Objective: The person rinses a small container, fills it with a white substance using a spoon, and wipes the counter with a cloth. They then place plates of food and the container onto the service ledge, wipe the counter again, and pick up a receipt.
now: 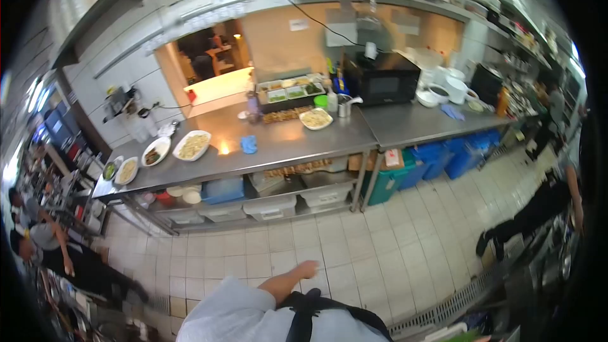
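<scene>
My left hand [307,270] is low in the middle of the view, at the end of a bare forearm under a white sleeve. It is small and blurred, over the tiled floor, apart from the counter, and its fingers cannot be made out. I do not see my right hand. Beyond, on the steel counter [282,145], stand a white dish of pale noodle-like food [192,145], an oval dish with brown and green food [156,151], a smaller pale-food dish [126,171] and another noodle-like dish [316,119]. A crumpled blue cloth [249,145] lies between them.
A tray of toppings [294,92] stands behind, near a black microwave [381,83]. Lidded bins [272,209] fill the lower shelf; blue bins [430,163] stand further right. One person [69,266] is at left, another [538,209] at right. A floor drain grate [443,307] crosses lower right.
</scene>
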A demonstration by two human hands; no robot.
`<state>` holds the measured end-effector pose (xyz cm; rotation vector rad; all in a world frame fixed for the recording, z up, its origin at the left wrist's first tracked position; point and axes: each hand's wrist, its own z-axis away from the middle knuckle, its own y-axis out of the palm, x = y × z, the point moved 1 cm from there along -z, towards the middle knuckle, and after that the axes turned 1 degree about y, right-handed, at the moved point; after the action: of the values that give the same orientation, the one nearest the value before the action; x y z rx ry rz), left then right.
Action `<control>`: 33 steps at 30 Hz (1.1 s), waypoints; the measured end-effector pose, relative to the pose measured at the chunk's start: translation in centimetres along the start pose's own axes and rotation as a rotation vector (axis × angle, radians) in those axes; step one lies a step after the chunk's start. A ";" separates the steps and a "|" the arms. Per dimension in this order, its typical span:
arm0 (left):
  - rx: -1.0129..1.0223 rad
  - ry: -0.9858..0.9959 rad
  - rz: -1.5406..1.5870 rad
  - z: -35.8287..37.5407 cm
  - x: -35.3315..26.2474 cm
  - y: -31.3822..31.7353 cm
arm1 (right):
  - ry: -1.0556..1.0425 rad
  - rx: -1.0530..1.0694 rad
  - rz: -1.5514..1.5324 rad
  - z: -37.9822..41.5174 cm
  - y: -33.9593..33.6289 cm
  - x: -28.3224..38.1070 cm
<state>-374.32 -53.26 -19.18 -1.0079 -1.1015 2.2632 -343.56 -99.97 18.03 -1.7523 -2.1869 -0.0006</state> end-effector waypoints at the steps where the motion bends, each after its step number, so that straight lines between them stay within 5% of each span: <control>1: -0.006 -0.307 -0.001 2.3 3.8 -0.8 | 0.043 -0.031 -0.176 0.0 3.3 2.7; 3: 0.113 -0.708 -0.011 6.6 11.2 -1.3 | 0.019 0.096 -0.436 0.9 8.9 6.5; 4: -0.025 -0.817 0.195 11.1 10.6 -4.5 | -0.033 0.207 -0.521 1.2 9.7 9.8; 5: -0.105 -0.745 0.191 12.8 14.4 -3.2 | -0.106 0.168 -0.780 3.9 14.1 10.8; 6: -0.187 -0.669 0.179 14.4 17.8 -1.7 | -0.008 0.456 -0.908 5.9 14.6 14.0; 7: -0.312 -0.692 0.264 16.8 19.4 -0.6 | -0.118 0.543 -0.723 7.4 14.4 17.1; 8: -0.440 -0.711 0.348 18.7 20.6 0.7 | -0.010 0.759 -0.828 8.1 11.7 21.8; 10: -0.450 -0.857 0.231 21.7 22.7 5.3 | -0.139 0.786 -0.929 13.9 11.1 27.7; 12: 0.003 -1.042 0.462 24.9 20.7 5.7 | -0.133 0.911 -1.015 18.8 7.9 34.1; 13: 0.118 -1.057 0.539 25.3 22.3 10.0 | -0.101 0.996 -1.048 21.3 6.3 37.4; 15: -0.215 -0.594 0.776 31.2 20.4 10.5 | -0.045 1.181 -1.089 26.0 3.2 43.2; 16: -0.206 -0.554 0.829 32.0 20.9 10.7 | -0.026 1.294 -1.185 28.0 1.5 46.2; 18: -0.105 -0.645 0.800 31.4 23.4 9.5 | 0.024 1.505 -1.375 31.0 -1.2 53.5; 22: 0.090 -0.761 0.471 27.3 35.2 5.6 | -0.296 1.535 -1.564 33.4 -6.2 68.0; 23: -0.029 -0.785 0.400 27.1 38.2 3.4 | -0.350 1.499 -1.604 33.8 -7.2 71.6; 26: -0.819 -0.976 0.537 27.1 43.0 -9.1 | -0.491 1.422 -1.619 37.1 -8.8 81.9; 29: -1.173 -0.867 0.585 26.3 45.3 -24.1 | -0.708 1.323 -1.535 41.8 -9.9 91.1; 33: -1.360 -0.723 0.520 23.7 48.8 -36.2 | -1.037 1.244 -1.390 48.7 -10.5 98.9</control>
<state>-421.64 -12.38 -0.77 -0.8933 -3.2292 2.0857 -384.28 1.47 -0.03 0.6846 -2.3931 1.6818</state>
